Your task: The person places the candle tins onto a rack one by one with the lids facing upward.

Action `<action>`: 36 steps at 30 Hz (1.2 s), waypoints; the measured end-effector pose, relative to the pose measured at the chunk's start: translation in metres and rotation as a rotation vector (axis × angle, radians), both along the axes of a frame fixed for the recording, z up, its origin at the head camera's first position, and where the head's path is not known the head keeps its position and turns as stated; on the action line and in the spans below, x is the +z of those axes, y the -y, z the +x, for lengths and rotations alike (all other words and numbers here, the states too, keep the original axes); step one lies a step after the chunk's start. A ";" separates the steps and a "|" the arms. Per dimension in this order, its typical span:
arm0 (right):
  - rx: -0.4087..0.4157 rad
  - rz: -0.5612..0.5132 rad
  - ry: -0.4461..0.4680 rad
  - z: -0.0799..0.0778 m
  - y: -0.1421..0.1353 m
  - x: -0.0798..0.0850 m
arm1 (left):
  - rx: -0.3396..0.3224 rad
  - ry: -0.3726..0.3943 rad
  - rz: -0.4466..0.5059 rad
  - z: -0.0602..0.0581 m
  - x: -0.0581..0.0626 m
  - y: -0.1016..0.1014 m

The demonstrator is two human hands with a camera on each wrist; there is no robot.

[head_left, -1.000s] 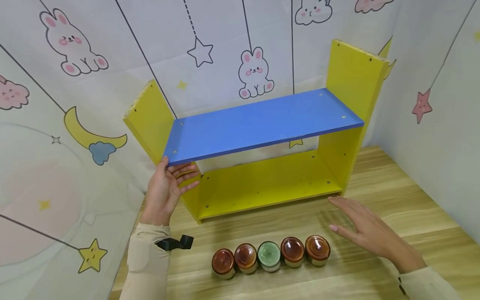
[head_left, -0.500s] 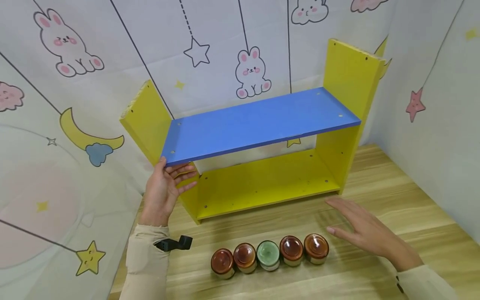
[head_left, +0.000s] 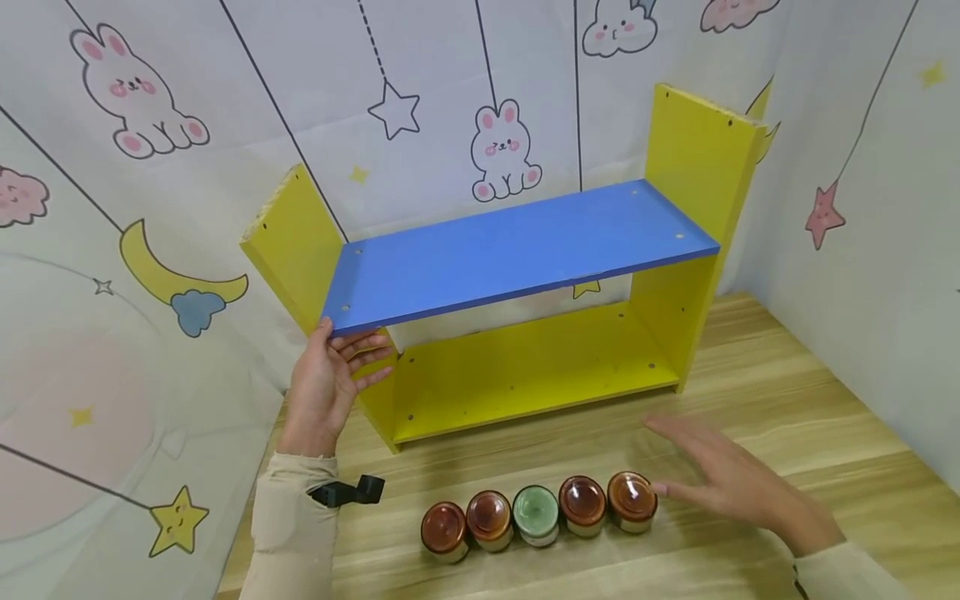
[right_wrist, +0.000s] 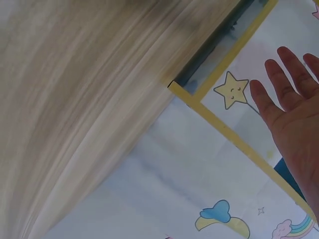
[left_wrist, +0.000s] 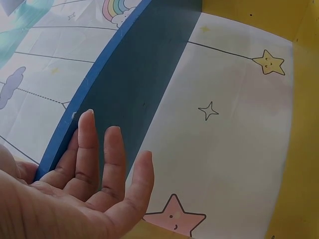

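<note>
At the left front corner of a blue shelf board (head_left: 517,254), my left hand (head_left: 322,383) pinches the edge, thumb outside and fingers underneath. The left wrist view shows the fingers of this left hand (left_wrist: 114,174) spread below the blue board (left_wrist: 134,84). The board spans a yellow shelf unit (head_left: 540,358). My right hand (head_left: 742,479) is held over the table with straight fingers, its thumb tip overlapping the rightmost brown-topped jar (head_left: 632,497). Left of it, in a row, stand another brown-topped jar (head_left: 582,502), a green-topped jar (head_left: 536,512) and further brown-topped jars (head_left: 490,517).
The unit stands on a wood-grain table (head_left: 787,375), its yellow side panels (head_left: 701,158) rising above the blue board. A white cloth wall (head_left: 420,175) with rabbits, stars and clouds hangs behind and at both sides. A black strap mount (head_left: 348,492) sits on the left wrist.
My right hand has come down and slightly left, its thumb now at the rightmost jar. The left hand keeps its place on the board. The view has shifted a little.
</note>
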State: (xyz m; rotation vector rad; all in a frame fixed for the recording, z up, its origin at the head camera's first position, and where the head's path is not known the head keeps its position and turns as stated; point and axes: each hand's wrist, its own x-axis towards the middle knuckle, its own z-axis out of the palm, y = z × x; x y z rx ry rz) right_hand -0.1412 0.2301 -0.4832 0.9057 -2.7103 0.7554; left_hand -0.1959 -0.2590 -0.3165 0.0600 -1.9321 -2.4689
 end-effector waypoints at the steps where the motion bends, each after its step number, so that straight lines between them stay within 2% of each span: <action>1: 0.006 0.005 -0.008 0.001 0.001 -0.001 | 0.000 0.001 -0.001 0.000 0.000 0.000; 9: 0.034 0.035 -0.047 0.006 0.007 -0.006 | -0.001 0.001 -0.005 0.000 0.000 0.000; 21: 0.043 0.063 -0.011 0.012 0.012 -0.012 | 0.005 -0.004 -0.017 0.000 0.001 -0.001; 28: 0.063 0.070 -0.065 0.014 0.015 -0.014 | 0.007 -0.009 -0.030 0.001 0.000 -0.001; 36: 0.053 0.102 0.005 0.016 0.015 -0.015 | 0.010 0.003 -0.017 0.001 0.000 -0.001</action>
